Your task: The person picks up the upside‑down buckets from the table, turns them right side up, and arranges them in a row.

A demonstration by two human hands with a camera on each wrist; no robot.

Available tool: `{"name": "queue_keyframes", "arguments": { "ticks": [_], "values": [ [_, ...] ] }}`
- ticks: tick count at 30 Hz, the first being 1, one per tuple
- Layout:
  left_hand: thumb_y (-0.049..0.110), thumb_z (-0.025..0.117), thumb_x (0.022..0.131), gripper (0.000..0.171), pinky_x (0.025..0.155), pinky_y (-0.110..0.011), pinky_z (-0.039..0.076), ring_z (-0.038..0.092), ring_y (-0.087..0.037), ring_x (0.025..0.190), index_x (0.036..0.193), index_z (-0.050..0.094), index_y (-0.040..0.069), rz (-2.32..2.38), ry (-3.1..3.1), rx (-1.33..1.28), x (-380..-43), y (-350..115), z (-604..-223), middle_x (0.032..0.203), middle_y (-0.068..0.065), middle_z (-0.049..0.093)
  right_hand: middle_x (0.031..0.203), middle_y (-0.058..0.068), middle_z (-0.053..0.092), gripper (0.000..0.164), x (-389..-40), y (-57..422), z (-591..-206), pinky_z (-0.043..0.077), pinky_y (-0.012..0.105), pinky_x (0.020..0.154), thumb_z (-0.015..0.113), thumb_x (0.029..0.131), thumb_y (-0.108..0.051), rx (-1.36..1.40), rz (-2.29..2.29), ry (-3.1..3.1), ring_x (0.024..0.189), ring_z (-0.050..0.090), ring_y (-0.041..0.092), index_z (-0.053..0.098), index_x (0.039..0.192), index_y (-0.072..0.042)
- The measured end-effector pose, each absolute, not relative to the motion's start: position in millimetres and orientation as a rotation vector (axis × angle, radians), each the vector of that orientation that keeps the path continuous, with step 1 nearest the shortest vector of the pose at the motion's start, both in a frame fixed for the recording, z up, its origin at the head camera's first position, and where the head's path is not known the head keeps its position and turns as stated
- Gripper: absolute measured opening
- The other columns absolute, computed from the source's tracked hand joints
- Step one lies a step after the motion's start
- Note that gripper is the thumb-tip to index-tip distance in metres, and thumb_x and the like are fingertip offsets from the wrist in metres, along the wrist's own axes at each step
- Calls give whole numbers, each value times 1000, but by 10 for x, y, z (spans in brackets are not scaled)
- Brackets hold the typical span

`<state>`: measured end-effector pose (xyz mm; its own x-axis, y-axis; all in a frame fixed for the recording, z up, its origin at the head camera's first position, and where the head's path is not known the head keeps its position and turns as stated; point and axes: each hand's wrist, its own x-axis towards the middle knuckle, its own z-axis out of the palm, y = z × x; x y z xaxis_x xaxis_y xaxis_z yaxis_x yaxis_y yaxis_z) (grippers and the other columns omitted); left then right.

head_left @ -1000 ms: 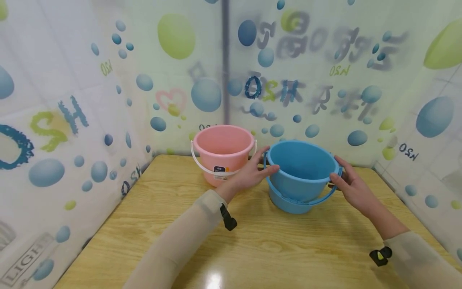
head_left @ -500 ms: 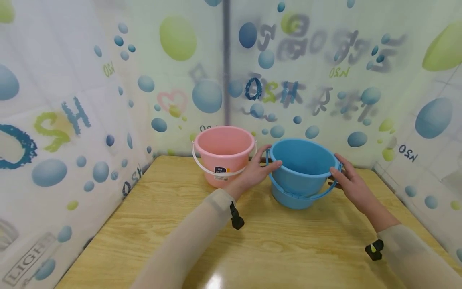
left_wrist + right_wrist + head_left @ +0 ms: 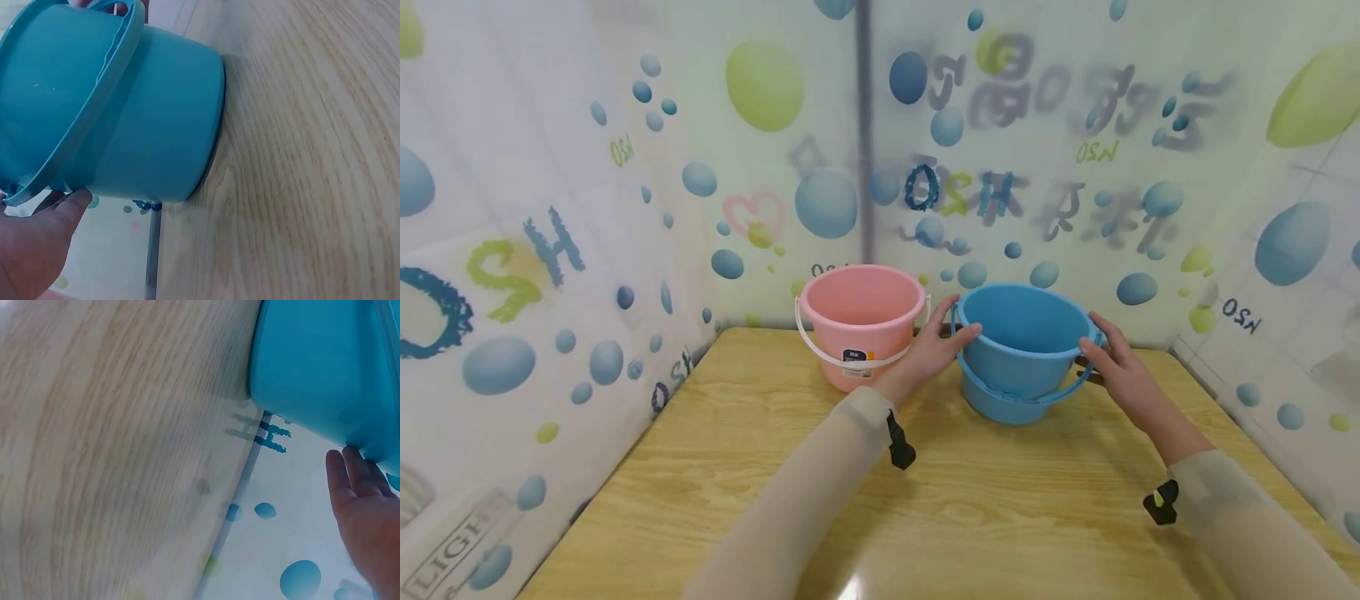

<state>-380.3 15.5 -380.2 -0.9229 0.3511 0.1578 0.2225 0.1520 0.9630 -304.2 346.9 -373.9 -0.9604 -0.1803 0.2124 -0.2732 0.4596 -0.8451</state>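
Note:
A blue bucket (image 3: pixel 1022 360) stands upright on the wooden table, its blue handle hanging down along the front. My left hand (image 3: pixel 927 357) holds its left side, with the thumb at the rim and the fingers around the outside. On the opposite side, my right hand (image 3: pixel 1126 377) holds the rim near the handle joint, thumb on top. In the left wrist view, the bucket's wall (image 3: pixel 169 106) and its base on the tabletop show. Fingertips of the right hand (image 3: pixel 369 519) lie against the outer wall in the right wrist view.
Just left of the blue one stands a pink bucket (image 3: pixel 883 333) with a white handle and a dark label, partly behind my left hand. The wooden table (image 3: pixel 985 500) ends at a curtain (image 3: pixel 760 150) printed with blue and green dots, which also runs along both sides.
Both hands have moved the blue bucket a little way back over the table, toward the curtain. The pink bucket has stayed where it was.

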Motion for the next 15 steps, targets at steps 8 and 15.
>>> {"name": "queue_keyframes", "arguments": {
  "ticks": [8,15],
  "values": [
    [57,67,106,83,119,-58,52,53,-35,152,175,22,45,1930,2331,559,-3867,248,-3821,167,-20,51,171,42,29,77,-3109,3470,-3746,51,19,96,36,121,-43,373,1545,-2611,152,42,62,-8,178,-16],
    [55,64,109,85,127,-59,44,42,-38,162,176,13,45,1977,2243,569,-3867,293,-3826,178,-18,35,171,42,28,77,-3134,3473,-3760,39,75,121,35,121,-43,374,1582,-2591,153,40,63,-11,177,-17]
  ]
}}
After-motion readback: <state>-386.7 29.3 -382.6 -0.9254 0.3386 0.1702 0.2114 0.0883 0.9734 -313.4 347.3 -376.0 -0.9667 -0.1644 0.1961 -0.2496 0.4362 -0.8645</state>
